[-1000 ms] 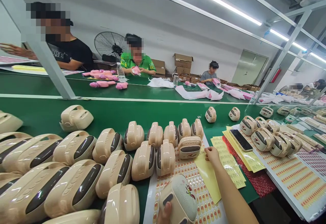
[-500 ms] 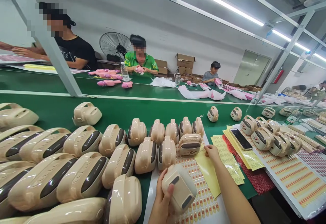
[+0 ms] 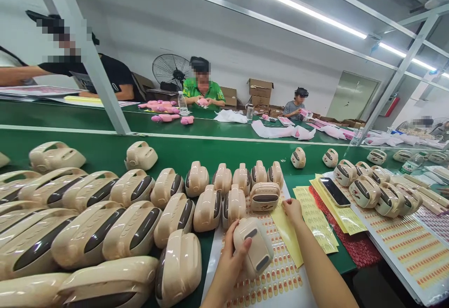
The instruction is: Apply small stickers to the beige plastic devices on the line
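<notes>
My left hand (image 3: 234,257) grips a cream portable speaker (image 3: 249,253), tipped so its underside with two grey strips faces me. The thumb lies across that underside. Beyond it, my right hand (image 3: 292,210) is pinched at the upper edge of a yellow sticker sheet (image 3: 286,234); whether a single label is between the fingertips cannot be made out. Just left of those fingers stands another cream speaker (image 3: 264,196) with a dark front panel and a small printed mark. Under both hands is a white sheet of small orange-and-yellow oval stickers (image 3: 280,282).
Rows of cream speakers (image 3: 131,228) fill the left of the green table (image 3: 231,146). To the right lie more yellow label sheets (image 3: 313,219), a phone (image 3: 335,192), red bubble wrap (image 3: 354,248) and marked speakers (image 3: 365,191). A metal frame post (image 3: 93,65) rises at left; co-workers sit opposite.
The view has shifted a little to the left. The left hand keeps the speaker, its underside still toward me, and the right hand stays at the yellow sheet's edge.
</notes>
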Available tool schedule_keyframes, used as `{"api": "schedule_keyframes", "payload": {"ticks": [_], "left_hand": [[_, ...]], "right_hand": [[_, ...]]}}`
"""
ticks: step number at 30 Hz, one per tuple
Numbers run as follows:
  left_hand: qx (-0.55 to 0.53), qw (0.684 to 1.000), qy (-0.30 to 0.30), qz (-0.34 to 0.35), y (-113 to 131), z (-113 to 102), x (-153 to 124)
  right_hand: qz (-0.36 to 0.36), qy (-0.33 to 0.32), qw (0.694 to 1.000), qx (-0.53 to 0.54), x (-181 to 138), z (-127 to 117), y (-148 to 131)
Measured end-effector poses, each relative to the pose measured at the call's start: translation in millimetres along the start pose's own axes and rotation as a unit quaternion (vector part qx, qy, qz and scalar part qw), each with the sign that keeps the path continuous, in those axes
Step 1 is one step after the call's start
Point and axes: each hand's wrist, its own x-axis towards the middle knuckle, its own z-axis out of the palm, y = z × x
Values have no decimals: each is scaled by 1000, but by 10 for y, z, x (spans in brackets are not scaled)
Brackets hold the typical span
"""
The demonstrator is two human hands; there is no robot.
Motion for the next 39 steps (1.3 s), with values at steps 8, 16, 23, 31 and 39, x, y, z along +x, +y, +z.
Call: {"api": "schedule_keyframes", "payload": {"ticks": [8,16,23,31,39], "left_hand": [[6,1000,3,22,67,80,-17],[7,998,46,38,-8,119,42],[5,999,41,36,-8,118,34],[8,999,40,29,-43,89,88],[-69,997,32,-30,72,-4,-133]], "right_hand": [[-21,-42,987,152,-377,-229,-214],[-135,-138,951,241,-1484,-76,-155],[-153,-80,965,199,-1524,108,-17],[-205,-48,967,142,-1628,74,-127],[-191,16,981,33,-1112,-157,-123]]}}
